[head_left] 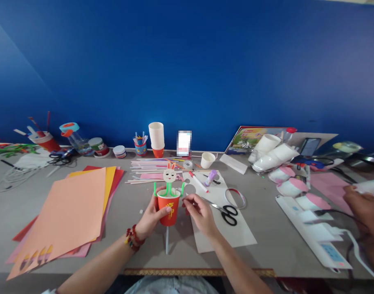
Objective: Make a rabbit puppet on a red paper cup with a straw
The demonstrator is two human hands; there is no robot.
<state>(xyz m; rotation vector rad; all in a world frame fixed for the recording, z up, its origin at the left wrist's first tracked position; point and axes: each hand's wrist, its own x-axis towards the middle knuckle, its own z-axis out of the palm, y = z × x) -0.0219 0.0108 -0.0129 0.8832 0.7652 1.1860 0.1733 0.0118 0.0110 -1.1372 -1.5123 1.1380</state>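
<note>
The left hand (153, 214) is wrapped around the red paper cup (167, 211), which stands up straight in the air over the front middle of the table (113, 249), its open top up and its long side running up and down. A stick (167, 241) pokes straight down below it, and a bunny face (169, 175) looks out above it. The right hand (200, 212) has its fingers pinched together just beside the cup, but I cannot tell if they hold something.
</note>
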